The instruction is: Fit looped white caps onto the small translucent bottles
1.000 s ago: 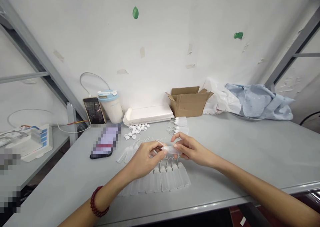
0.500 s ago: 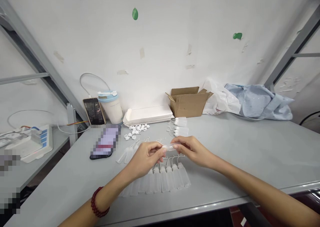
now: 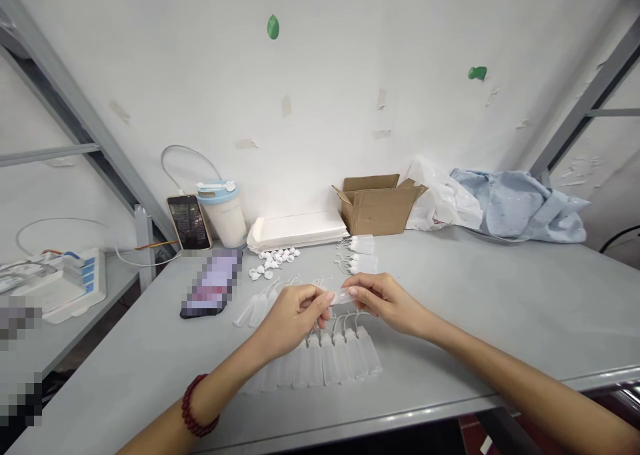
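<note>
Between my two hands a small translucent plastic bottle point(image 3: 343, 297) lies sideways above the table. My left hand point(image 3: 296, 316), with a dark red bead bracelet at the wrist, pinches its left end. The thumb and fingers of my right hand point(image 3: 384, 300) close on the other end. Fingers partly hide the bottle, and its tip cannot be made out. Below my hands is a row of similar squeeze bottles point(image 3: 327, 361) with thin looped straps at their necks. More bottles point(image 3: 256, 308) lie left of my left hand, and another small group point(image 3: 361, 263) lies beyond my right hand.
Loose white caps point(image 3: 274, 260) lie in front of white flat packaging point(image 3: 300, 231). Behind stand an open cardboard box point(image 3: 377, 209), a plastic bag point(image 3: 440, 198) and blue cloth point(image 3: 520, 205). At left are a lidded cup point(image 3: 224, 218), a propped phone point(image 3: 189, 221) and a blurred-out phone point(image 3: 211, 285).
My left fingers have shifted slightly on the bottle, and a little more of its body shows between my hands. The other things stay where they were.
</note>
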The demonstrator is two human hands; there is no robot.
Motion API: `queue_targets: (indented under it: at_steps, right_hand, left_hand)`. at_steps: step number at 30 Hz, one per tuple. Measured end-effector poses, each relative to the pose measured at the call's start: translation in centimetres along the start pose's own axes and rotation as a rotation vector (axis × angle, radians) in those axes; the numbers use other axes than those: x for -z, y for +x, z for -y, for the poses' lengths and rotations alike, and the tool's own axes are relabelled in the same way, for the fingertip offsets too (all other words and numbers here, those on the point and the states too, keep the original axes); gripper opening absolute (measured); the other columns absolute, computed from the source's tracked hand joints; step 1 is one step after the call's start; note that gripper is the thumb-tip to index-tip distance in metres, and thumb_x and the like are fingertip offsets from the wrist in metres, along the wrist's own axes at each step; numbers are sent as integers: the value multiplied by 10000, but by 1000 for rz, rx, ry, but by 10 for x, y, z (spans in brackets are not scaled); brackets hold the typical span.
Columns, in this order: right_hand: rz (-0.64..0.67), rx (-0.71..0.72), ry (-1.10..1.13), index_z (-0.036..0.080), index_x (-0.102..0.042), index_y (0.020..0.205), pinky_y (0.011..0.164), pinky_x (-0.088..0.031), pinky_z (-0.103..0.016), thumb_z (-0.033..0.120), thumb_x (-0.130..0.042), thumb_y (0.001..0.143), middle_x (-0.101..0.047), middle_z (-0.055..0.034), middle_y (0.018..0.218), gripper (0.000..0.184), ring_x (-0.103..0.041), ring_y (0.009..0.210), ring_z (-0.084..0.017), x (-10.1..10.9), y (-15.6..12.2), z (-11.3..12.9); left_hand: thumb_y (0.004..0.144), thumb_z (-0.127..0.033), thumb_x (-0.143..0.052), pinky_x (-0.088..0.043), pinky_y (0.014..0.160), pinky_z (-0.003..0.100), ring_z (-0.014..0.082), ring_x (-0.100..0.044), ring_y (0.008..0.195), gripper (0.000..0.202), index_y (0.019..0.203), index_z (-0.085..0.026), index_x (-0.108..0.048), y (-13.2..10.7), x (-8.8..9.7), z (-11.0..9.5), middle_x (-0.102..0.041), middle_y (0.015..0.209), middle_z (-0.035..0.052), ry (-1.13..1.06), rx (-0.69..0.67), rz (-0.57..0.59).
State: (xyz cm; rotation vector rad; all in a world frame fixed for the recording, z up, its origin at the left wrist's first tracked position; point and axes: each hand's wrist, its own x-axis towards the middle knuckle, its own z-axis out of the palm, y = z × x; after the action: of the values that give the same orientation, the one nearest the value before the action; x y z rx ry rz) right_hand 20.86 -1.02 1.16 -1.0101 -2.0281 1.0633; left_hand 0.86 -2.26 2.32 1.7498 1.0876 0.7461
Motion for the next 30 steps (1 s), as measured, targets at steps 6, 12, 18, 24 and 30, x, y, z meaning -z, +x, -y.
queue_targets:
  at_steps: [6,12,18,24,30]
  right_hand:
    - [-3,33,-60,138,-589,811,476,-296,-204,385,-383,920,-434,38,570,340,-362,484,-73,0,1,-1]
    - [-7,41,-102,158,-464,619,487,-283,-211,393,-359,926,-381,48,531,401,-343,482,-74,1,0,0]
    - [-9,27,-82,168,-432,600,493,-294,-219,435,-331,924,-384,47,512,432,-351,468,-78,1,1,3]
    - [-21,41,-66,157,-488,643,501,-311,-218,436,-334,921,-406,43,528,423,-370,474,-81,1,1,4]
    - [11,79,-88,133,-582,760,490,-316,-210,403,-359,921,-441,33,564,385,-394,478,-79,1,0,4]
  left_hand:
    - [858,-385,-470,-447,555,217,125,-578,578,325,663,-144,-567,-1,-2,3,-583,620,3,27,-21,2]
    - [853,-316,-496,-439,595,230,132,-569,626,204,775,-150,-584,-2,-6,7,-603,688,14,222,-194,-96]
    - [851,-274,-503,-406,597,219,117,-538,633,165,770,-151,-578,-1,-4,7,-597,708,4,301,-273,-106]
    - [933,-335,-340,-381,558,206,104,-527,598,407,666,-143,-580,-2,-2,6,-584,641,0,250,-199,61]
    - [927,-301,-366,-399,594,208,105,-544,599,405,617,-138,-570,0,-4,7,-592,627,4,268,-214,52]
